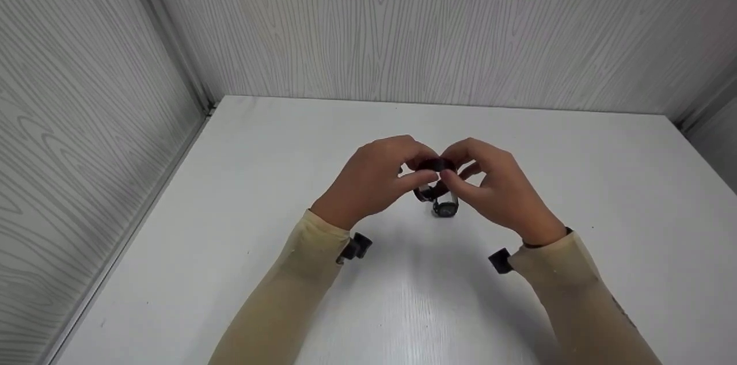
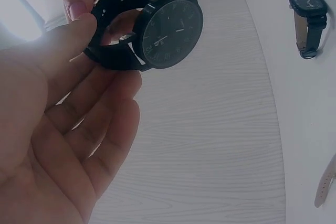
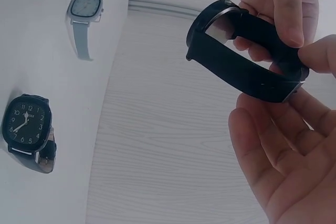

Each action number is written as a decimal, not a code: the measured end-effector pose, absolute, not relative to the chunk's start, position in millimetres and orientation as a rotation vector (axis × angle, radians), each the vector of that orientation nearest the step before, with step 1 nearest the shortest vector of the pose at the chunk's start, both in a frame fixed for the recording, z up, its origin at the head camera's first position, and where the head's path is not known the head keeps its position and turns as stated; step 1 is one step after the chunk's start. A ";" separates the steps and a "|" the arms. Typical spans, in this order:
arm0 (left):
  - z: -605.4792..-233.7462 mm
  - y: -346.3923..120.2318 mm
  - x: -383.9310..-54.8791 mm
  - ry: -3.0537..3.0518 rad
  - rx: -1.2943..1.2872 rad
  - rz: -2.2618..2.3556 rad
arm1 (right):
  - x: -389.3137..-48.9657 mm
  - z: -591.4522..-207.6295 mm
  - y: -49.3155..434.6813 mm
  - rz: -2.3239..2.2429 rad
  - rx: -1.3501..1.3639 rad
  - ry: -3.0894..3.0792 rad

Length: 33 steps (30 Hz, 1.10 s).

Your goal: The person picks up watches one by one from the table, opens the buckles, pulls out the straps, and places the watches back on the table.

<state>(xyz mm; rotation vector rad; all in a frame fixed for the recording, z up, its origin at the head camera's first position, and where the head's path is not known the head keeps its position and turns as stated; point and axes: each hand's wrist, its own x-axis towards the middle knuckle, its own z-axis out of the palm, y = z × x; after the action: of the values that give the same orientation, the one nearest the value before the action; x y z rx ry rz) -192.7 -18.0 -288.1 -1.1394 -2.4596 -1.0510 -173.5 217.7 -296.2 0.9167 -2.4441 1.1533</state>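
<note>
Between both hands a black wristwatch (image 2: pixel 172 34) is held up over the table, its strap joined in a loop. Its dark face is round, with a crown on the side. My left hand (image 1: pixel 383 175) pinches the strap between thumb and fingers. From the other side, my right hand (image 1: pixel 492 183) pinches the same stretch of strap (image 3: pixel 236 69), the two thumbs close together. In the right wrist view, a black watch with a rounded square face (image 3: pixel 27 123) sits on the table below. A pale watch with a light strap (image 3: pixel 85 7) lies farther off.
The white table (image 1: pixel 288 140) reaches back to a wood-grain panel (image 1: pixel 368 31). Another such panel (image 1: pixel 80 123) stands along the left side. Small black devices (image 1: pixel 500 261) are worn at both wrists.
</note>
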 end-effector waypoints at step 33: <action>-286.8 -16.1 -188.3 -2.467 -1.186 -0.958 | -176.4 -298.4 221.3 1.321 0.934 -2.455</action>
<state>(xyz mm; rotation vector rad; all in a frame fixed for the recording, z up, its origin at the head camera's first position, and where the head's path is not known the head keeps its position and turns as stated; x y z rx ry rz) -188.3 -16.1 -286.8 -1.1863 -2.4672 -0.9578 -176.4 221.3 -298.4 0.9338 -2.4548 1.3210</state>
